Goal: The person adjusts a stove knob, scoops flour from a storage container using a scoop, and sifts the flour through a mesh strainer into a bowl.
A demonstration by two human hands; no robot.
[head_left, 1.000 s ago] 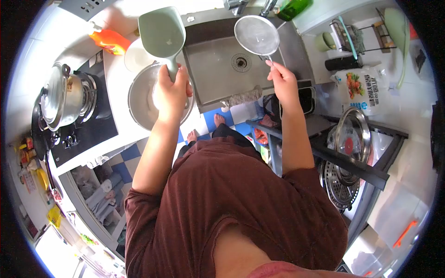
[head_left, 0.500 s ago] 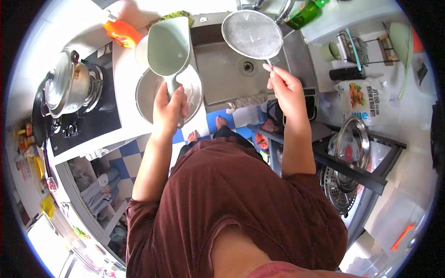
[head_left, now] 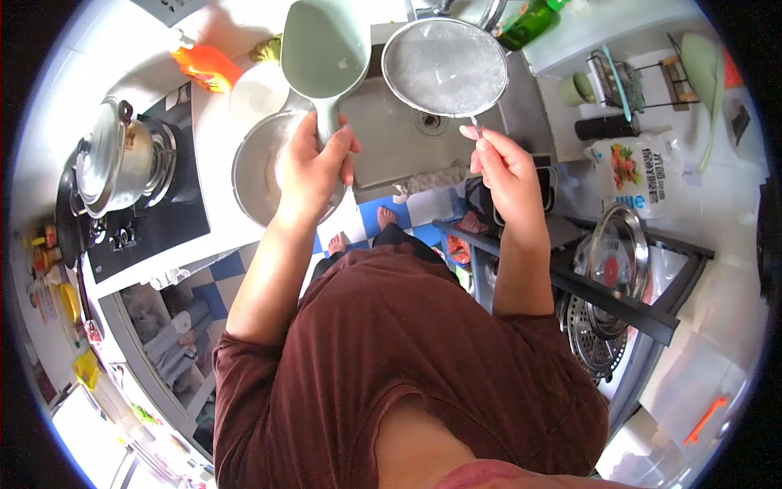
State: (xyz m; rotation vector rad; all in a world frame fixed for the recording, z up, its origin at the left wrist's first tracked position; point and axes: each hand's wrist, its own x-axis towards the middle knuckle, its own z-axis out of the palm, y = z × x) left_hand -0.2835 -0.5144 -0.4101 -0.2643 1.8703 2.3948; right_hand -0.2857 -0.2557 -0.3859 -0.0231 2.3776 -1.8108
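Note:
A pale green scoop [head_left: 326,53] is held up by its handle in my left hand [head_left: 314,171], the fingers wrapped round it. The scoop's bowl faces me, with a few small pale specks inside. My right hand [head_left: 507,167] pinches the thin handle of a round fine-mesh sieve [head_left: 445,67], which hangs over the sink. White powder coats the sieve's mesh. Below my left hand a metal bowl [head_left: 254,175] stands on the counter, whitish inside and partly hidden by my hand and forearm. A white round container [head_left: 254,91] sits behind the bowl.
The steel sink [head_left: 391,151] lies ahead, with a cloth [head_left: 436,181] over its front edge. A lidded pot [head_left: 114,159] stands on the stove [head_left: 175,200] at left. An orange bottle [head_left: 208,67] and a green bottle [head_left: 525,28] stand at the back. A dark rack [head_left: 619,297] holds metal lids at right.
My left hand has moved the scoop up and to the right, nearer the sieve. The sieve has come slightly closer to me and shows larger. More of the white container is visible.

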